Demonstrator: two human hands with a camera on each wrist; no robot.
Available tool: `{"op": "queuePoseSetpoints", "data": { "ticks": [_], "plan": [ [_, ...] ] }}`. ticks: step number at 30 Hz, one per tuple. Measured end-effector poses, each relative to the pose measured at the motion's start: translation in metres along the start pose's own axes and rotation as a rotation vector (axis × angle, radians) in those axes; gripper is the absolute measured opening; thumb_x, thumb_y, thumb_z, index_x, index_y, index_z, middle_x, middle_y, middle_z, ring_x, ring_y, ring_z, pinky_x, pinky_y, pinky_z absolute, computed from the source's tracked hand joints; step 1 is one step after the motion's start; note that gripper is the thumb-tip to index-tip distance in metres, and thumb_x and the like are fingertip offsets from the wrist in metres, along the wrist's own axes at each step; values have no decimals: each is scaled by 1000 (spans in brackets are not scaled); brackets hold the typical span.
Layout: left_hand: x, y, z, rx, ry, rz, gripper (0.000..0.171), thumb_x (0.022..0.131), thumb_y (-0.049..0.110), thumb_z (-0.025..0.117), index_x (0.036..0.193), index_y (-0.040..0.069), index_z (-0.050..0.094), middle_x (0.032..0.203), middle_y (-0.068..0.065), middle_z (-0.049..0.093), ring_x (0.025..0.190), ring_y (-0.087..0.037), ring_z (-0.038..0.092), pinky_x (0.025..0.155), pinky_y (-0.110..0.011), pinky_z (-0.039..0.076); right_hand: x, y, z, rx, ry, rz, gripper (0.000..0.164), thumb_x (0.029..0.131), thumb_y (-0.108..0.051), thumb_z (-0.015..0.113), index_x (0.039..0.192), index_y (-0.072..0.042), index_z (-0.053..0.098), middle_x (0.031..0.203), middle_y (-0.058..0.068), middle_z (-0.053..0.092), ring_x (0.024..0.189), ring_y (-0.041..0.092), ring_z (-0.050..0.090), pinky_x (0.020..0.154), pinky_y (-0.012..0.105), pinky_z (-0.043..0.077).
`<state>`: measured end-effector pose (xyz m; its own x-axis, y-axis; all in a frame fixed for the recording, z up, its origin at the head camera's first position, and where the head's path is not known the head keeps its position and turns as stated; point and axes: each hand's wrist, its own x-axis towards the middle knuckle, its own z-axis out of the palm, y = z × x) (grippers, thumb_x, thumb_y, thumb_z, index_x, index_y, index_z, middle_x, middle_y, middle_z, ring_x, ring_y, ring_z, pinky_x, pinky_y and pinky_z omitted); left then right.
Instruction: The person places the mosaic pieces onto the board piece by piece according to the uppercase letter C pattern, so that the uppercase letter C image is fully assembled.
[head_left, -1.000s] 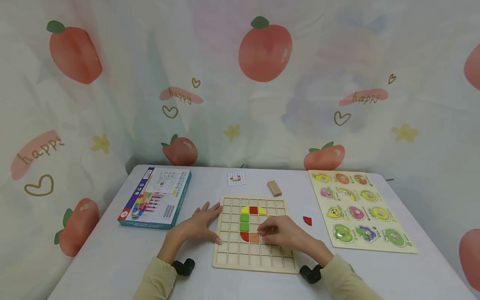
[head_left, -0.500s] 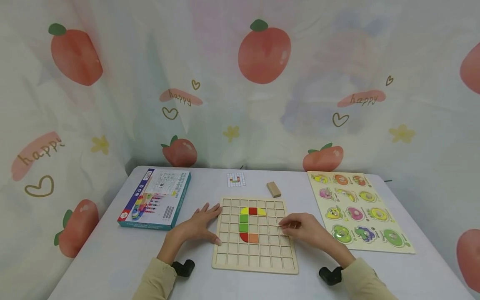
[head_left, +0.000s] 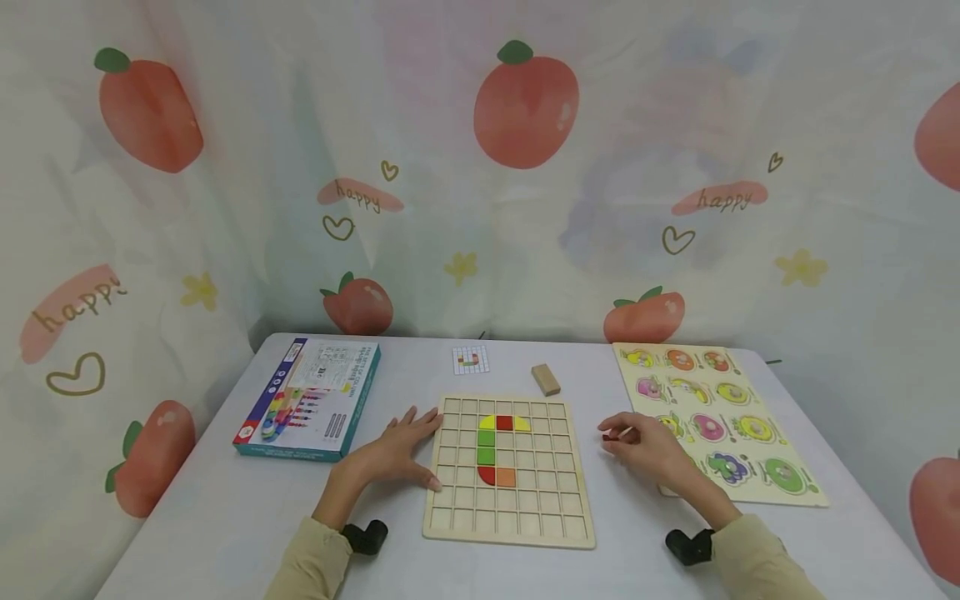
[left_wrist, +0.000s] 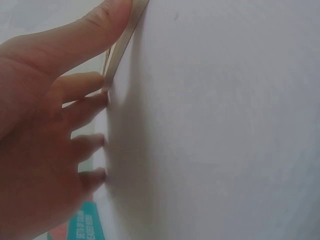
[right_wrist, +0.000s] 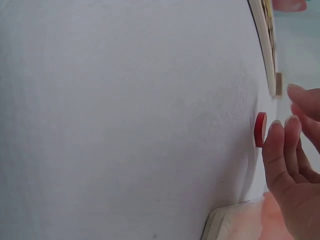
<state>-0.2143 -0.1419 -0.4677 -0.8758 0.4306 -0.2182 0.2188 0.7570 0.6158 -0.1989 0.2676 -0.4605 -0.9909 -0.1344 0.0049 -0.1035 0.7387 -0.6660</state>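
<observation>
My left hand (head_left: 397,454) rests against the left edge of the wooden grid board (head_left: 461,521), its thumb and fingertips touching the rim. Green squares (head_left: 486,456), yellow curved pieces (head_left: 487,422), red pieces (head_left: 505,422) and an orange square (head_left: 506,477) sit in the board's cells. My right hand (head_left: 648,450) is to the right of the board, low over the table. At its fingertips lies a red quarter-round piece (right_wrist: 260,130); in the right wrist view thumb and fingers stand apart, without a grip on it.
A boxed toy set (head_left: 315,400) lies at the left. Behind the board are a small pattern card (head_left: 470,360) and a plain wooden block (head_left: 546,380). A fruit puzzle board (head_left: 750,492) lies at the right, partly under my right hand and forearm in the head view.
My right hand has moved right, from over the board's middle to the red quarter-round piece on the table. My left hand has kept its place at the board's edge.
</observation>
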Motion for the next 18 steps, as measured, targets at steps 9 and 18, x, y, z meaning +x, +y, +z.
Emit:
{"op": "queuePoseSetpoints", "data": {
  "ticks": [9,18],
  "plan": [
    [-1,2,-1,-14,-4,-1,107,73,31,94,160,8,37,171,-8,26,160,-38,6,130,-57,4,0,5,-3,-33,-4,71,29,93,-14,75,118,0,69,112,16,71,93,23,67,71,26,57],
    [-1,1,-1,-5,-7,2,107,73,31,93,160,8,37,171,-8,26,161,-38,6,130,-57,4,2,4,-3,-82,-24,81,25,91,-12,77,112,1,71,101,10,70,86,20,61,74,32,56]
  ]
}}
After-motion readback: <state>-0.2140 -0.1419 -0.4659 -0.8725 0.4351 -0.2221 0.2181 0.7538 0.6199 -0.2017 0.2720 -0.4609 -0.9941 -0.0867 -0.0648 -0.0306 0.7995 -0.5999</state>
